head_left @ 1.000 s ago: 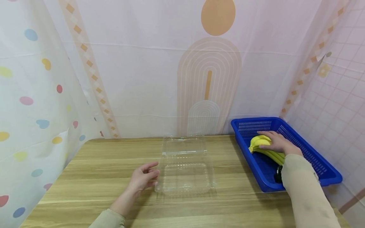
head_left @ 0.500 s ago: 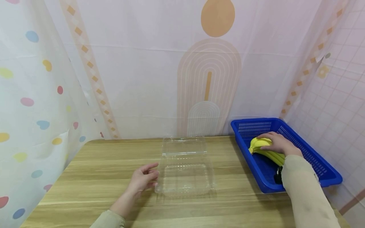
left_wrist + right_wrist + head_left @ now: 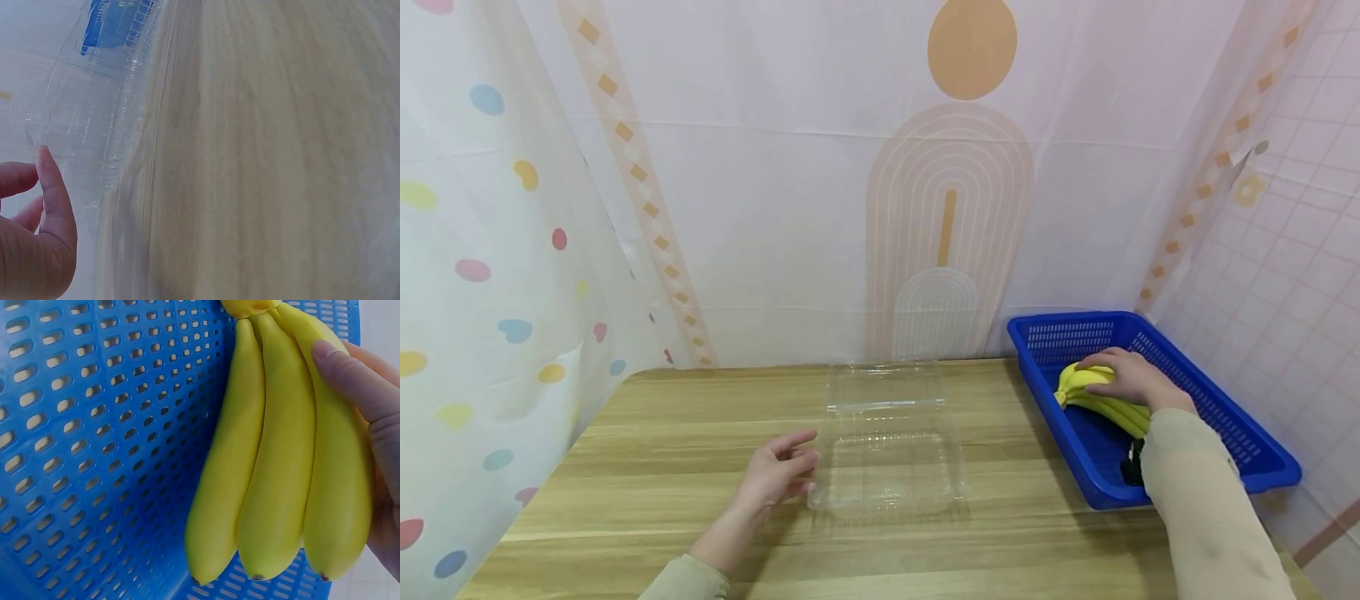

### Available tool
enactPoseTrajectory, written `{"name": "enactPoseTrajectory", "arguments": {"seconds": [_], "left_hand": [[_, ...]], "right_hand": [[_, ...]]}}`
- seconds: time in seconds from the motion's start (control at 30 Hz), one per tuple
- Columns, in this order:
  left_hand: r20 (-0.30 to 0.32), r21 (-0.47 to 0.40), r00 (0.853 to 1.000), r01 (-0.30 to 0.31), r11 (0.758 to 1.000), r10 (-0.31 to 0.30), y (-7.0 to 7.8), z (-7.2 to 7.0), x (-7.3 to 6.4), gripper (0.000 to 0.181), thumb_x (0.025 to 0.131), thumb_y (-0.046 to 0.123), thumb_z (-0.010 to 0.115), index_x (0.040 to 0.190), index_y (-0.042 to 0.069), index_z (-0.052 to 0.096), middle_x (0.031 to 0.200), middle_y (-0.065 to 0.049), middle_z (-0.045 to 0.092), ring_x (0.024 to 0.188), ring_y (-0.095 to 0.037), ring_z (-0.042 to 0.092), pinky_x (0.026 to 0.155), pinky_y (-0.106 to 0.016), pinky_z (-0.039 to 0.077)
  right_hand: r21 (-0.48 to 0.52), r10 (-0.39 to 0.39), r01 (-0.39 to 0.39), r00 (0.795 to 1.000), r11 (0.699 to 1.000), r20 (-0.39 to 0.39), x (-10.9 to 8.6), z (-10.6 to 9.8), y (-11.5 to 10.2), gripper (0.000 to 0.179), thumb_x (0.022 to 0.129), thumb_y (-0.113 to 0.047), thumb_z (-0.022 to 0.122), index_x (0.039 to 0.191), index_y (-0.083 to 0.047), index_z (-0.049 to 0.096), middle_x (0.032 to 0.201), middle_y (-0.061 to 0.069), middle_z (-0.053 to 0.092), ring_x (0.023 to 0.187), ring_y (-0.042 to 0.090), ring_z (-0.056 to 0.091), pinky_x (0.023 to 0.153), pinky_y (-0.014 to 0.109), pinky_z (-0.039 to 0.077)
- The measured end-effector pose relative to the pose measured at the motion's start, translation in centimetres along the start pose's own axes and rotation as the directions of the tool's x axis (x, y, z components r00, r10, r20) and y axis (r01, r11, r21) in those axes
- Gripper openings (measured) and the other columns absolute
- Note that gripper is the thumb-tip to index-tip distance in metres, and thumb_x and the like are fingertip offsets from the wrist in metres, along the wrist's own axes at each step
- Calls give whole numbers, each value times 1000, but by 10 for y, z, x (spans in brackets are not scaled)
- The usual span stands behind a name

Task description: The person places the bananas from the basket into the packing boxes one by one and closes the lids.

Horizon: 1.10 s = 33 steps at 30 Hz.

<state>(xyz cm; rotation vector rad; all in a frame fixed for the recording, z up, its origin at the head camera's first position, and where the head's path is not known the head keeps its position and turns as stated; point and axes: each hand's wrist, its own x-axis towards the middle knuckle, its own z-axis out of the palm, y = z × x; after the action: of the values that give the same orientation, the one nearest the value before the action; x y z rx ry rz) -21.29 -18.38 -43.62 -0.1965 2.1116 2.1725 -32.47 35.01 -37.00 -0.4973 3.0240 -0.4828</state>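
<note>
A bunch of yellow bananas (image 3: 1105, 400) lies inside the blue plastic basket (image 3: 1060, 437) at the right. My right hand (image 3: 1133, 377) grips the bunch from above, its thumb (image 3: 342, 369) pressed against the nearest banana in the right wrist view. A clear plastic clamshell box (image 3: 891, 467) stands on the table with its lid (image 3: 886, 383) swung back toward the wall. At the box's left side is my left hand (image 3: 773, 473), fingers relaxed. The left wrist view has a fingertip (image 3: 45, 155) right at the box's edge.
Partly covered by the right sleeve, a small black object (image 3: 1131, 462) sits in the basket. The wooden table (image 3: 647, 467) ends at a patterned cloth backdrop (image 3: 775, 208). Another cloth with coloured dots (image 3: 512, 400) hangs on the left.
The right fingers have settled slightly on the bananas, and the bunch has shifted a little. The left hand and the clamshell box stay in place.
</note>
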Motion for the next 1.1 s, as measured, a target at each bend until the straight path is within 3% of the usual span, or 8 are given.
{"name": "enactPoseTrajectory", "arguments": {"seconds": [1.1], "left_hand": [[-13, -2, 1000, -4, 1000, 4, 0, 2, 4, 47, 93, -3, 63, 138, -8, 49, 95, -7, 60, 72, -15, 61, 60, -22, 58]], "right_hand": [[-5, -8, 8, 993, 1000, -117, 0, -11, -1, 45, 93, -29, 69, 131, -5, 63, 137, 33, 46, 125, 56, 38, 99, 75, 31]]}}
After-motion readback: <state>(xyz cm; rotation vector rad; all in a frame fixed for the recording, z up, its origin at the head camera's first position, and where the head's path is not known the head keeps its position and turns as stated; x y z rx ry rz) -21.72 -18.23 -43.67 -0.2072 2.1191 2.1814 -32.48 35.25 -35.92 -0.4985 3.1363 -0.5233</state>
